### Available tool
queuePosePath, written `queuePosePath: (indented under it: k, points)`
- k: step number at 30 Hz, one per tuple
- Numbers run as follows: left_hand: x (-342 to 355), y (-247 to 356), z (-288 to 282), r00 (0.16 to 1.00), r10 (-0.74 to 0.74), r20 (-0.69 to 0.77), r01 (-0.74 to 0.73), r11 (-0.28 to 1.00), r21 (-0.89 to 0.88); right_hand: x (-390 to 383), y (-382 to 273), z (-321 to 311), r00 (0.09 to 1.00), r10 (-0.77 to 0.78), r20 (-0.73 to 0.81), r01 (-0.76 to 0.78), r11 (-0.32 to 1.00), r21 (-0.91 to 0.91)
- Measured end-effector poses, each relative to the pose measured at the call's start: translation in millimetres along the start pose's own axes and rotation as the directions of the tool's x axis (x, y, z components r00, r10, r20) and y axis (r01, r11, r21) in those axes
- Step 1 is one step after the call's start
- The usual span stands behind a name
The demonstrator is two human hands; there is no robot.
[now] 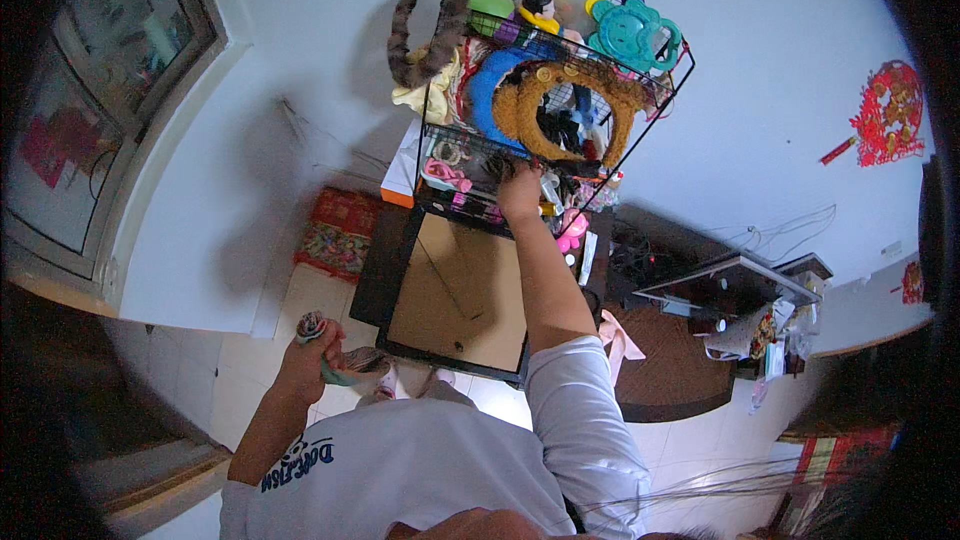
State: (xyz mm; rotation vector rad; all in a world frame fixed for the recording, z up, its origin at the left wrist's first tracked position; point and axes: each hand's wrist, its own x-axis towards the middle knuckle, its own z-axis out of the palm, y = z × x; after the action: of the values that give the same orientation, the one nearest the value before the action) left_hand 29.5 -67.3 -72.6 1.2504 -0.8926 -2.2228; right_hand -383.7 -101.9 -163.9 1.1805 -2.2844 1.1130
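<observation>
My left hand (322, 348), low on the left, is closed round a bunched patterned cloth (312, 324); a grey-green end hangs below the fist. My right arm reaches forward over an open drawer (455, 275) with a tan bottom and black frame. At the lowest tier of a black wire rack (428, 125), my right hand (518, 196) is among small things, its fingertips hidden. Beside it are a dark tangled bundle (497, 168) and a pink item (447, 176). Brown and blue furry headbands (575, 145) hang just above the hand.
Toy figures (488, 0) and a teal flower-shaped piece (632, 35) fill the rack's top. A brown fluffy band (404, 35) hangs at its left. Right of the drawer stand a pink toy (572, 228) and a dark shelf (725, 285). A red patterned box (338, 230) is at left.
</observation>
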Motion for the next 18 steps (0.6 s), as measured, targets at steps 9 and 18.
queuePosePath:
  k: [9, 18]
  points:
    - [-1, -16, 5, 1.0, 0.001, 0.017, 0.0, 0.999, -0.034, 12, 39, -1, 0.772, 0.53, 0.35, -0.627, 0.722, 0.291]
    - [13, -15, 35, 0.997, -0.066, 0.049, 0.065, 0.998, 0.025, 8, 49, -12, 0.802, 0.486, 0.348, -0.538, 0.334, 0.774]
